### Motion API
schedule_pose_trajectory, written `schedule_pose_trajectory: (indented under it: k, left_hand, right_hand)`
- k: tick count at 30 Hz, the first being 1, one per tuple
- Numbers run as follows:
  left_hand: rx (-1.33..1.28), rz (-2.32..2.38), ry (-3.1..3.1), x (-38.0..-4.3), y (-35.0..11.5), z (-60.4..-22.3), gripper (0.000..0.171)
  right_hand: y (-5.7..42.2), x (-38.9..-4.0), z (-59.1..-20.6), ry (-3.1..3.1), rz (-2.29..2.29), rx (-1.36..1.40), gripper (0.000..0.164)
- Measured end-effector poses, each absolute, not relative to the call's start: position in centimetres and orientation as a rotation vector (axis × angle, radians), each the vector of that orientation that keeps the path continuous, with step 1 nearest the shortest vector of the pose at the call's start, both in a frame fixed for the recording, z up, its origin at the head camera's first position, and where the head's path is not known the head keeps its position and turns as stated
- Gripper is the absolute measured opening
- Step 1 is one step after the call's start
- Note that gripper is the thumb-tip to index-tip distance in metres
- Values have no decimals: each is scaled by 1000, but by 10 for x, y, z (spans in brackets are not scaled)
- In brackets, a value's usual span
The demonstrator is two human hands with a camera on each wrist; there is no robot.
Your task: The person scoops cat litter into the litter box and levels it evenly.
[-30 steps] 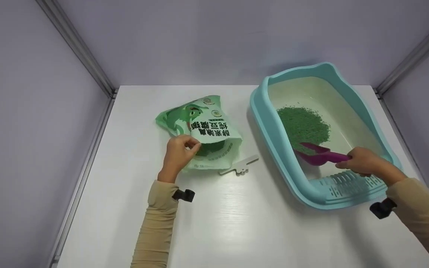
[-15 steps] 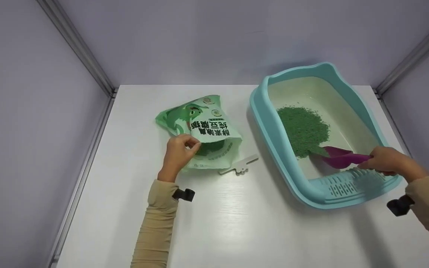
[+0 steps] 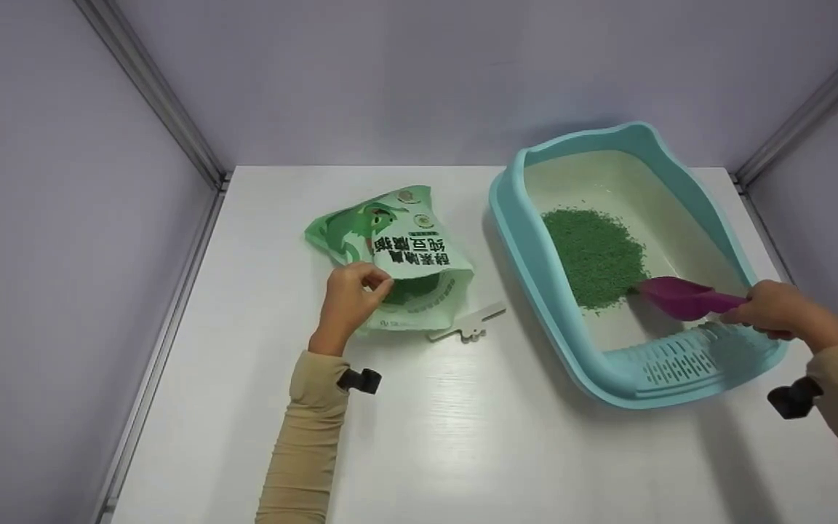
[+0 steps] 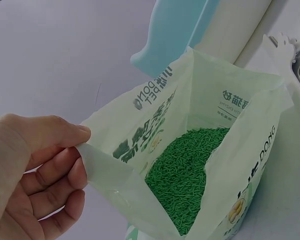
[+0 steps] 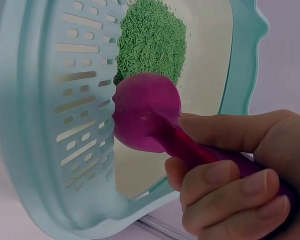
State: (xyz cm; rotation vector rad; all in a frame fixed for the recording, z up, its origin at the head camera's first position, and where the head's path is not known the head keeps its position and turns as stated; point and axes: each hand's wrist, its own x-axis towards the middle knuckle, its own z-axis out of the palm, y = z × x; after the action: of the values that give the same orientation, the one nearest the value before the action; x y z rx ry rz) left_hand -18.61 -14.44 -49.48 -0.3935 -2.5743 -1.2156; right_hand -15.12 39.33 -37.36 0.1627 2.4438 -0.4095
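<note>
My right hand [image 3: 775,309] grips the handle of a purple scoop [image 3: 681,297], fingers curled round it in the right wrist view. The scoop is tipped over inside the blue litter box [image 3: 535,269], its mouth at the near edge of a pile of green cat litter pellets [image 3: 597,255]. My left hand [image 3: 350,298] pinches the edge of the opening of a green cat litter bag [image 3: 419,240] between thumb and fingers. In the left wrist view the bag gapes, with green pellets [image 4: 185,175] inside.
A pale grey clip [image 3: 470,324] lies on the white table [image 3: 433,437] between the bag and the box. The box's slotted step [image 3: 681,364] is at its front end. Grey walls [image 3: 448,80] with metal corner posts surround the table.
My right hand has drawn the scoop to the right and turned it over; the green pellets that showed in it are out of its visible side. The left hand and the bag stay put.
</note>
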Motion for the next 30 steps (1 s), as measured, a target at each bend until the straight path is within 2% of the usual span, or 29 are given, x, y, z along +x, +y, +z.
schedule_pose_trajectory:
  k: [8,19,30]
  left_hand:
    - [-384,-1221,-2580,-187,-144,-495,8]
    - [-394,-1222,-2566,-186,-145,-497,7]
    - [-383,-1207,-2575,-185,-144,-495,7]
  right_hand:
    - [393,-150,-377,2421,-429,184,48]
    - [383,-145,-379,2460,-389,121,40]
    - [368,-139,-377,2474,-393,102,51]
